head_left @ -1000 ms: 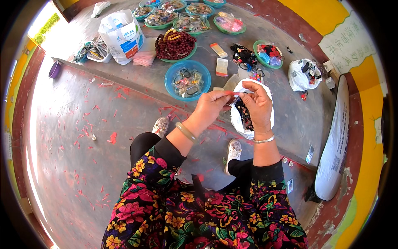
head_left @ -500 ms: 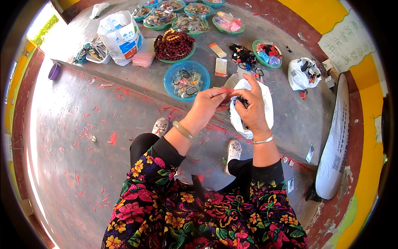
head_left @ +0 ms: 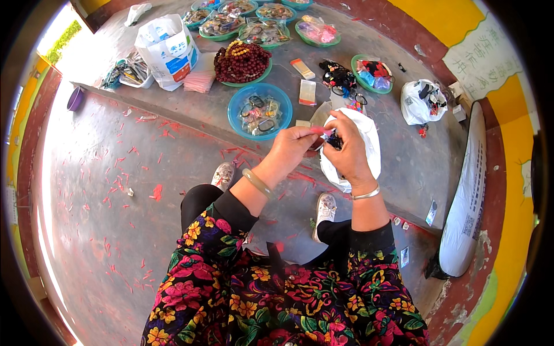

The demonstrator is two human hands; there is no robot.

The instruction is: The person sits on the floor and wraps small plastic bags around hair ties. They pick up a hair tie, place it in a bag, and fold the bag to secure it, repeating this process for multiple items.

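My left hand pinches a small pinkish-red strip between thumb and fingertips. From the other side, the bent thumb and fingers of my right hand close on the strip's right end. Its exact shape is too small to make out. Under my right hand lies an open white plastic bag with black bands or cords inside, partly hidden by the fingers. Just left of my hands, a round blue basket holds small clear packets with dark loops.
A green basket heaped with dark red beads, a stack of pink sheets and a large white bag stand farther back. Several filled baskets line the rear. A second white bag sits to the right. Red scraps litter the floor beside a low step.
My right index finger, raised before, has bent down toward the strip. Both hands have shifted slightly, and more of the pinkish-red strip shows between them.
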